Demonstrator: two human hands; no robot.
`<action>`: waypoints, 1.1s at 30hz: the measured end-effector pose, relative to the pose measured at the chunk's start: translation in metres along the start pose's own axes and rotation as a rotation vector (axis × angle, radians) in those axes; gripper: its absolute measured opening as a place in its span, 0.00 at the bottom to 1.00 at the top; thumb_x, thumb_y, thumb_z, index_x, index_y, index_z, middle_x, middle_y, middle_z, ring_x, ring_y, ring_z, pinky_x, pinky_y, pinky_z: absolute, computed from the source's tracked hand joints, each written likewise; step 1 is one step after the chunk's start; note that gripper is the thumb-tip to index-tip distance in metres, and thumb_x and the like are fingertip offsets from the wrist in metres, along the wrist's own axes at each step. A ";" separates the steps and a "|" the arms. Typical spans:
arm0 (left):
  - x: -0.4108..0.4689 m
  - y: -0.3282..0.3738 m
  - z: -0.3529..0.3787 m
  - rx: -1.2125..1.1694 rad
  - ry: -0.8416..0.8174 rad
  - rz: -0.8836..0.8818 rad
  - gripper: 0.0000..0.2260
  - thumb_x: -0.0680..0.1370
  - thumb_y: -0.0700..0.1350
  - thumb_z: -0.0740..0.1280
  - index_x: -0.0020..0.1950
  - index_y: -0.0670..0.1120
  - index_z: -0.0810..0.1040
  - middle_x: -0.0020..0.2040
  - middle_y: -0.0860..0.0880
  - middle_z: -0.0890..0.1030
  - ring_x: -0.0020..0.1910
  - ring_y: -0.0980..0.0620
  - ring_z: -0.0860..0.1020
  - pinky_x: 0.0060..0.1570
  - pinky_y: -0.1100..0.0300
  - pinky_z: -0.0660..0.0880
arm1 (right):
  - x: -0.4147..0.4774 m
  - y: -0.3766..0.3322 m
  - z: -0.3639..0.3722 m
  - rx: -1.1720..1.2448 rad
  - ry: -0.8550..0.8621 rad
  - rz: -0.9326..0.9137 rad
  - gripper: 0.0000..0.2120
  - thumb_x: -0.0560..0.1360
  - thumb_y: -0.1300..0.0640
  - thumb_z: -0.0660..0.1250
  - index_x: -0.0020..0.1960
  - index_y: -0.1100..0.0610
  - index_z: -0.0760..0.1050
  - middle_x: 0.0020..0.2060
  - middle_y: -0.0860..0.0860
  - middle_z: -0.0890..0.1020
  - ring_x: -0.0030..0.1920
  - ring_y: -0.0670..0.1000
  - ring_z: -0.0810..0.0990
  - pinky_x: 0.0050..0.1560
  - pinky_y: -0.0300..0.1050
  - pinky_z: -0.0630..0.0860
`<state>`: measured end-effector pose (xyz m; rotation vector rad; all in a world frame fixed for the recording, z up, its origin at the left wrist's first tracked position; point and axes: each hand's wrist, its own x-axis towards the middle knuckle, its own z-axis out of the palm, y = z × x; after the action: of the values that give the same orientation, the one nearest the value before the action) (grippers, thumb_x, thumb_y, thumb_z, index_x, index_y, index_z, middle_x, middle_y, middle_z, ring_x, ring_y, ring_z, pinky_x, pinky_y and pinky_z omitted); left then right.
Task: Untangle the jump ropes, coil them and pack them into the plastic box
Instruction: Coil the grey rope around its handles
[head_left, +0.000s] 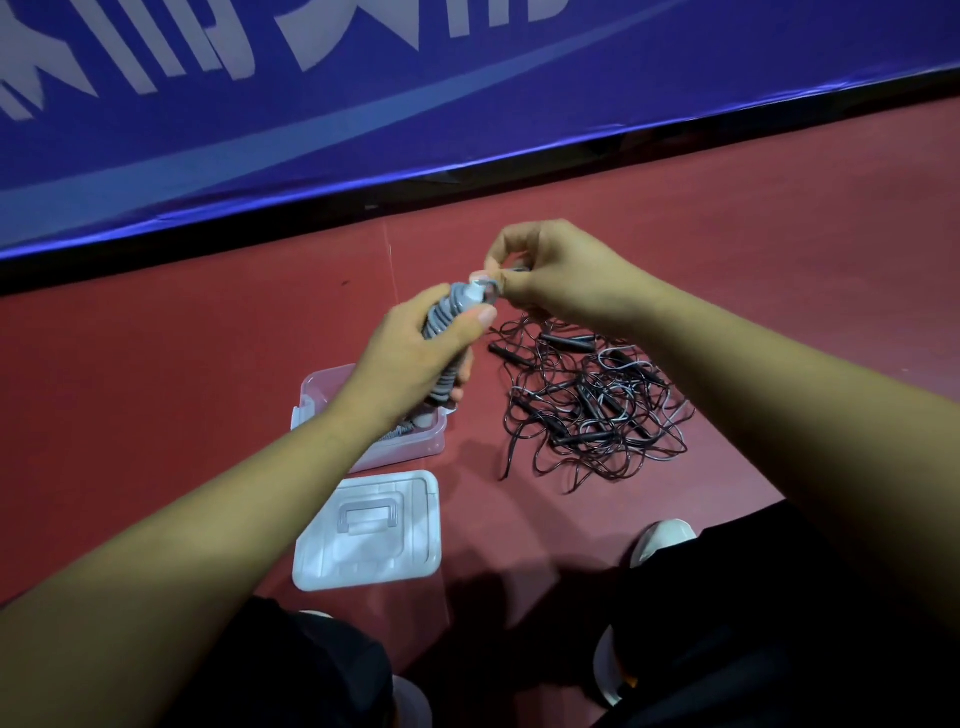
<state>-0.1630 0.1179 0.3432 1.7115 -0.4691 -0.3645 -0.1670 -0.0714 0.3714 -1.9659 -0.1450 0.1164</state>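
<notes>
Dark trousers and a white shoe fill the 5 o'clock corner, with both bare forearms reaching up toward the middle. The left hand grips a grey jump rope wound tightly round its handles, fingers and thumb curled round the bundle's middle. The bundle's long axis is tilted, its lower end pointing to 7 o'clock and its upper end to 1 o'clock. At that upper end the right hand pinches the rope's loose end between thumb and forefinger, the other fingers curled in.

Directly below the left hand, an open clear plastic box sits on the red floor. A bit of grey coil shows inside it, mostly hidden by the wrist. The box's lid lies flat just beside it at 6 o'clock, handle side up. At 3 o'clock of the box, apart from it, lies a loose tangle of black jump ropes with black handles pointing in many directions. A blue banner spans 12 o'clock.
</notes>
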 end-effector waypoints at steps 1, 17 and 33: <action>0.001 0.002 -0.001 -0.088 0.009 0.008 0.10 0.77 0.53 0.69 0.51 0.49 0.73 0.28 0.46 0.75 0.23 0.48 0.72 0.24 0.60 0.72 | 0.001 0.000 0.004 0.073 0.005 0.008 0.08 0.77 0.58 0.70 0.43 0.61 0.74 0.24 0.49 0.72 0.25 0.49 0.64 0.26 0.41 0.60; 0.009 0.010 -0.001 -0.379 0.014 -0.049 0.10 0.78 0.56 0.62 0.55 0.52 0.70 0.32 0.43 0.74 0.26 0.47 0.73 0.28 0.58 0.74 | -0.010 -0.007 0.006 0.491 0.136 0.091 0.06 0.79 0.61 0.66 0.50 0.65 0.77 0.28 0.53 0.76 0.27 0.49 0.70 0.29 0.38 0.70; 0.006 0.012 -0.008 -0.445 -0.018 -0.153 0.10 0.83 0.56 0.58 0.59 0.53 0.69 0.33 0.45 0.74 0.27 0.47 0.73 0.29 0.57 0.76 | -0.001 -0.003 0.025 0.648 0.221 -0.101 0.07 0.74 0.67 0.70 0.51 0.62 0.81 0.41 0.56 0.83 0.35 0.49 0.76 0.39 0.41 0.75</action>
<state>-0.1549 0.1201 0.3571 1.3136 -0.2455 -0.5516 -0.1721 -0.0479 0.3648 -1.3103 -0.0507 -0.1113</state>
